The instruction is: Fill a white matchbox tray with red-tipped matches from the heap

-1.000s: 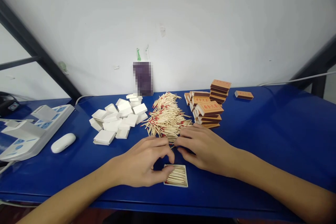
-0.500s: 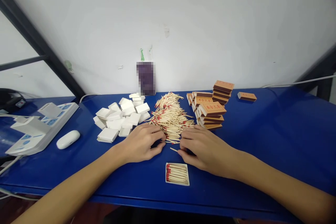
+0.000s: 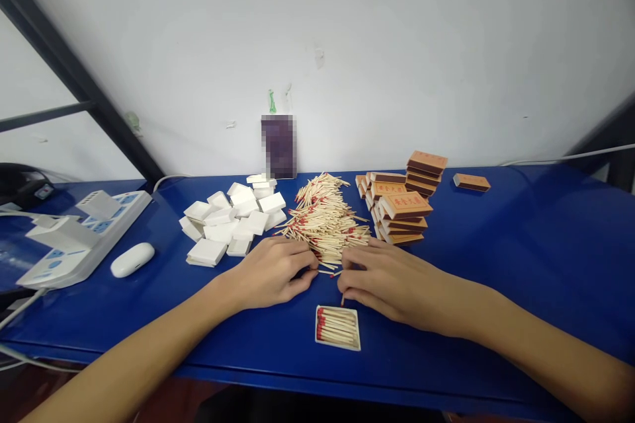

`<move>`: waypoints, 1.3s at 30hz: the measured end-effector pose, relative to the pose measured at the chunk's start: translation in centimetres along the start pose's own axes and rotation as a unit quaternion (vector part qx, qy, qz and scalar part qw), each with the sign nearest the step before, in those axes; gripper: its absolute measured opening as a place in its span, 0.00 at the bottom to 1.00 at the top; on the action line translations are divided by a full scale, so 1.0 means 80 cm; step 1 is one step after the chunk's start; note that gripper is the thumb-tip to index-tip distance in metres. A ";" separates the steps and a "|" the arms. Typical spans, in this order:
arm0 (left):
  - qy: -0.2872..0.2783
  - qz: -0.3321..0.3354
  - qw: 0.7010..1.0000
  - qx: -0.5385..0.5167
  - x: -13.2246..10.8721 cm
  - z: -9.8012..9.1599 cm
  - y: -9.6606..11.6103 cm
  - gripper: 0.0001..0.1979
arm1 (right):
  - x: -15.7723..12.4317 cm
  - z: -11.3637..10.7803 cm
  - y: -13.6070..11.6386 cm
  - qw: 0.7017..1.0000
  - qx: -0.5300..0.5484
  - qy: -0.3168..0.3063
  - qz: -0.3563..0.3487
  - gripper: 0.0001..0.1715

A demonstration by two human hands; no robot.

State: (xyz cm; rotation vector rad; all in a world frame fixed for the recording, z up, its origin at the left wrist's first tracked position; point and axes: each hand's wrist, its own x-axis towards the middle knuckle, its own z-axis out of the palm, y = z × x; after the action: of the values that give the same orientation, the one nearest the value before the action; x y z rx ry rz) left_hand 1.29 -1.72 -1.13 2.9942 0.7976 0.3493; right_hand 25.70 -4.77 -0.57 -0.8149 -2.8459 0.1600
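My left hand [image 3: 280,271] rests on the desk with its thumb and curled fingers brought together at one end of a match [image 3: 325,271]. Opposite it, my right hand [image 3: 389,284] has its fingers bent and pinches a second match [image 3: 342,300], whose red tip pokes out below the thumb. Both hands lie at the near edge of a large heap of red-headed matches [image 3: 325,215]. Just in front of them sits an open white matchbox tray [image 3: 359,337], holding a layer of matches with the heads to the left.
White matchbox trays [image 3: 221,231] are piled left of the heap. Orange matchbox sleeves [image 3: 404,205] stand stacked on the right, with one lone matchbox [image 3: 471,182] farther right. A white earbud case [image 3: 132,260] and a power strip [image 3: 89,244] lie left on the blue desk [image 3: 476,238].
The match in my right hand has turned from pointing left to pointing down toward me. My left hand stays nearly in place. The whole view has shifted slightly.
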 end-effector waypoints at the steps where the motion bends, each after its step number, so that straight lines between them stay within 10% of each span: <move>1: 0.001 0.003 1.000 -0.003 0.000 0.001 0.000 0.08 | 0.000 0.001 0.001 1.000 0.000 0.003 0.006 0.10; 18: -0.065 -0.013 0.996 0.051 -0.002 -0.006 0.002 0.09 | 0.001 0.005 0.001 0.994 -0.032 0.007 0.105 0.06; 32: -0.080 0.055 0.978 -0.182 -0.009 -0.007 0.027 0.03 | 0.002 0.009 0.004 0.991 -0.056 0.036 0.116 0.07; 39: 0.134 0.041 0.973 -0.183 -0.002 -0.014 0.009 0.11 | -0.004 0.008 0.006 0.993 -0.018 0.032 0.108 0.05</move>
State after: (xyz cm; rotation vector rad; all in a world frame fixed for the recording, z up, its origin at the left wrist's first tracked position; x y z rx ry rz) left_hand 1.26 -2.45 -0.05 2.6669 0.5478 0.8192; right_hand 26.06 -4.57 -1.35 -1.1155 -2.7036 0.1094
